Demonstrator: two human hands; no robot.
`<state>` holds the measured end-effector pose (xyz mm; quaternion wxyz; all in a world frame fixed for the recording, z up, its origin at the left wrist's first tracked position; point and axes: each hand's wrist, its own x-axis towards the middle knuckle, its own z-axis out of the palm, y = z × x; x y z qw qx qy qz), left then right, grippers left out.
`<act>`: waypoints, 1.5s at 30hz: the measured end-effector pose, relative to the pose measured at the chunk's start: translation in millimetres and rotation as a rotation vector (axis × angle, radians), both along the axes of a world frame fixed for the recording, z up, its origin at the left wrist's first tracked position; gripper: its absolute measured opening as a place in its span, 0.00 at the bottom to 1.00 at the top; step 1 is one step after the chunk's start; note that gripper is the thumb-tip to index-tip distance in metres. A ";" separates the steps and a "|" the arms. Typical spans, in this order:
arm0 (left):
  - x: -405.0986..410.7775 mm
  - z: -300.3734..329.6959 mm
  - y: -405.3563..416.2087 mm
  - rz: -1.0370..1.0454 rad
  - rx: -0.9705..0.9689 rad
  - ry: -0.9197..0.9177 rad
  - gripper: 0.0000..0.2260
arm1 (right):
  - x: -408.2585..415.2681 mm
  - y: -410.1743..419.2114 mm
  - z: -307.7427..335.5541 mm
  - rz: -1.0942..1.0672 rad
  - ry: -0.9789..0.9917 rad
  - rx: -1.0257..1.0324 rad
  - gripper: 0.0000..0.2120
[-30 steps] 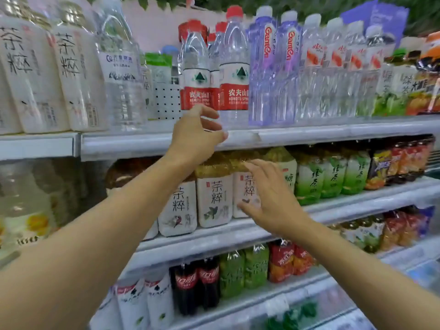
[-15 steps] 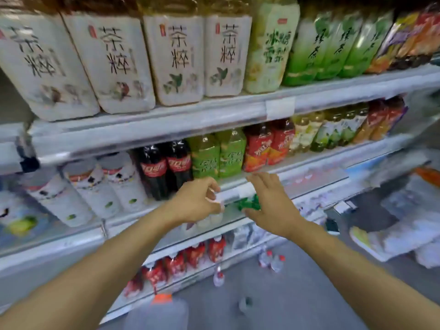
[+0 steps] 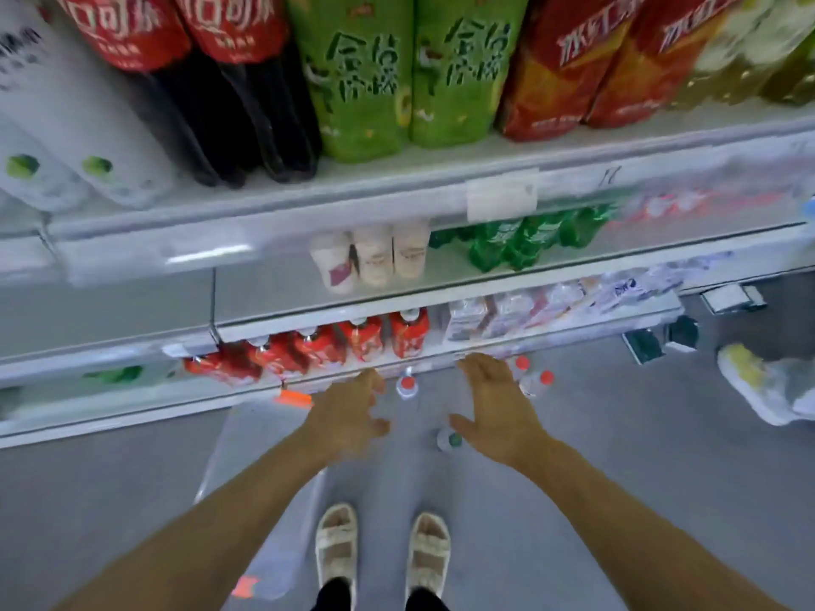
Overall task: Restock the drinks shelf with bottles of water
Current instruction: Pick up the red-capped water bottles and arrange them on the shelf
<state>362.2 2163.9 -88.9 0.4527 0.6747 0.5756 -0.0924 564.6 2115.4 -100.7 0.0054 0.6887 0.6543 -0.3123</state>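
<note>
Small water bottles stand on the grey floor below the shelves: one with a red cap (image 3: pixel 406 385), two more red-capped ones (image 3: pixel 536 381) to the right, and a green-capped one (image 3: pixel 449 439) nearer my feet. My left hand (image 3: pixel 350 416) hangs above the floor just left of the first bottle, fingers loosely spread and empty. My right hand (image 3: pixel 496 407) hovers between the bottles with straight fingers, holding nothing; it partly hides the right-hand pair. A large clear water jug (image 3: pixel 260 491) lies under my left forearm.
The drinks shelving (image 3: pixel 397 200) fills the upper view: cola, green and red tea bottles on top, white cups and green bottles lower, red-labelled bottles (image 3: pixel 335 350) at the bottom. Plastic-wrapped packs (image 3: pixel 767 390) lie on the floor at right. My sandalled feet (image 3: pixel 381 549) stand below.
My view has dropped from the top water shelf down to the floor. Both hands have come down with it and now hang empty over the bottles on the floor.
</note>
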 end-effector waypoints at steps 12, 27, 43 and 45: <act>18.1 -217.3 -10.1 0.165 -0.128 0.005 0.26 | 9.5 21.3 -228.2 -0.024 0.026 -0.131 0.33; 4.2 -425.1 21.3 0.172 -0.101 0.046 0.22 | -46.9 75.3 -478.1 -0.383 0.256 -0.034 0.32; -17.7 -442.0 35.4 0.177 -0.094 0.022 0.20 | -34.4 75.2 -484.0 -0.624 0.470 0.135 0.18; -13.3 -422.7 36.5 0.178 -0.090 0.011 0.20 | -23.5 70.9 -460.5 -0.652 0.494 0.096 0.18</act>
